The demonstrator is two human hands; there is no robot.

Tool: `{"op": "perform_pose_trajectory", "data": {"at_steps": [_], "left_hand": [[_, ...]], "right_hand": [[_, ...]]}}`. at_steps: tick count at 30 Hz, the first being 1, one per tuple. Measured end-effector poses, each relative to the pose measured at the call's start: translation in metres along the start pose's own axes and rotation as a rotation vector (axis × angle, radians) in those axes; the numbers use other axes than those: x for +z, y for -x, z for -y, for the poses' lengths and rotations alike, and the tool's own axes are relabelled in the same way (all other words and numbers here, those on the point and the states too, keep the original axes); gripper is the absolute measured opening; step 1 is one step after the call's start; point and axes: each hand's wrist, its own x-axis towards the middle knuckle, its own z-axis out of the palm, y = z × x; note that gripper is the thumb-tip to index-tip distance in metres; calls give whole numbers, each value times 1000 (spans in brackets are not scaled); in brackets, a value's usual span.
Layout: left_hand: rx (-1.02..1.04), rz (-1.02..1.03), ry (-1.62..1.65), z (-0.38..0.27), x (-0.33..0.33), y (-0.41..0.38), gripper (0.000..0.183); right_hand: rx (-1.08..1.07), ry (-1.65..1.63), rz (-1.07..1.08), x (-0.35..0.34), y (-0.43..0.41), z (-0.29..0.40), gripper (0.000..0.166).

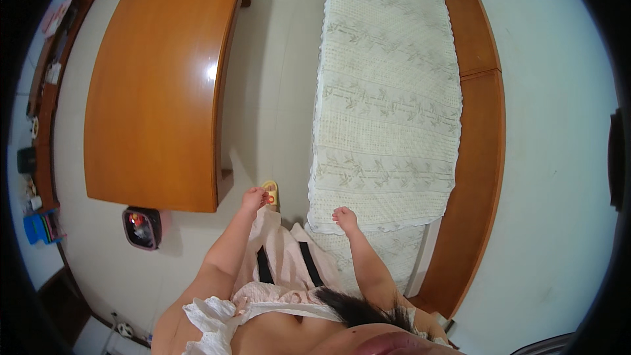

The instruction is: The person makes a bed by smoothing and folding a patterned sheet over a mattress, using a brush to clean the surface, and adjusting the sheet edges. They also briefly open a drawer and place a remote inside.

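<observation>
My left hand (255, 198) hovers in the air above my lap and a foot in a yellow slipper (271, 194), its fingers loosely curled with nothing seen in them. My right hand (345, 219) is held over the near end of a pale quilted cover (384, 118) with a leaf pattern and scalloped edge. Its fingers are partly bent, and no object shows in them. Whether it touches the cover is not clear. The cover lies along a wooden-backed seat. A glossy wooden table (157, 84) stands on the left, apart from both hands.
A lined waste bin (142, 228) holding some rubbish stands by the table's near end. The wooden backrest (480, 158) runs along the wall at right. Pale floor tiles (276, 84) lie between table and seat. A low wooden cabinet (47, 138) with various items lines the far left.
</observation>
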Motion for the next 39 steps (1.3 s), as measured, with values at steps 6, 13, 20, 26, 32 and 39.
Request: {"op": "perform_pose_trajectory", "data": {"at_steps": [6,13,20,26,32,39], "left_hand": [[85,4,-117,-71,32,-23,9],[195,143,-524,-125,118,-41,14],[581,275,-1309,-173,223,-53,24],[921,647,-1735,-173,323,-89,28],[995,966,-2167,-128,426,-140,48],[1202,1176,-2400,-52,556,-184,67]], "right_hand": [[-58,-105,33,15,-7,23,16],[-66,208,-272,-8,-37,-49,19],[273,-31,-397,-57,-76,6,30],[264,7,-634,-99,-132,-2,46],[544,-127,-815,-160,-152,-51,54],[520,-63,-1003,-207,-162,-116,54]]}}
